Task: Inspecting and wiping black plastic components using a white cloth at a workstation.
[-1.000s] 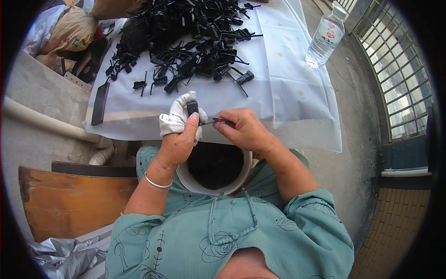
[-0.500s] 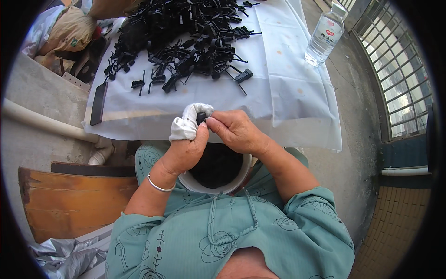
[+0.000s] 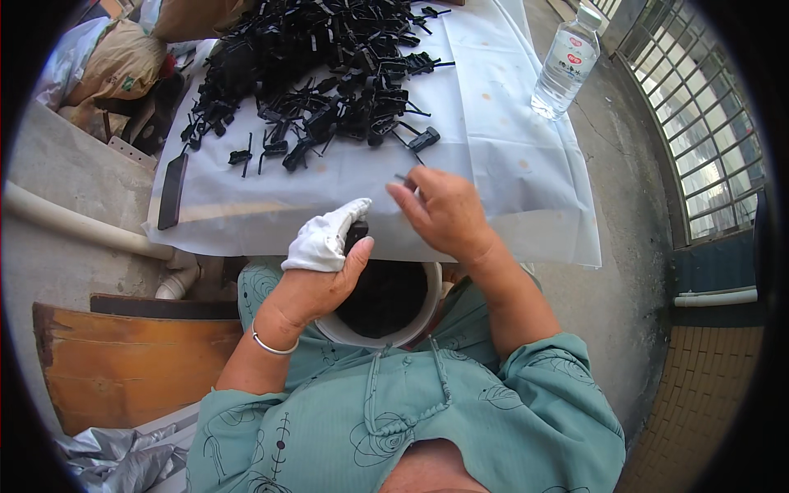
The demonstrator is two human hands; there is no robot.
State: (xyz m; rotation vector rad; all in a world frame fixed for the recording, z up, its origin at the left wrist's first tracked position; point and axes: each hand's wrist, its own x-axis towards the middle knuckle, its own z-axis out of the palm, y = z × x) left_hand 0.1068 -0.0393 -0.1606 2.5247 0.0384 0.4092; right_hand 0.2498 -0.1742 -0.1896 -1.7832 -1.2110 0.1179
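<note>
My left hand [image 3: 319, 267], its fingers under a white cloth glove [image 3: 319, 239] and its thumb bare, is closed around a small black plastic part [image 3: 357, 235]. To its right and apart from it, my right hand [image 3: 444, 207] is raised over the table's near edge, its fingers curled in. A thin dark piece [image 3: 401, 177] sticks out at its fingertips; its kind is too small to tell. Below both hands, between my knees, stands a white bucket [image 3: 434, 300] with dark contents. Ahead lies a big heap of black plastic parts [image 3: 304, 74] with thin stems, a few loose at its near side.
White sheeting [image 3: 501, 172] covers the table. A clear water bottle [image 3: 567, 64] stands at its right edge, and a flat dark strip [image 3: 173, 191] lies at its left edge. Left are sacks [image 3: 123, 62], a pipe [image 3: 82, 218] and a wooden board [image 3: 136, 357]; right is a barred window [image 3: 699, 115].
My hands have come apart. The right hand has moved right and away from me, off the black part. The left keeps its hold and has shifted slightly left.
</note>
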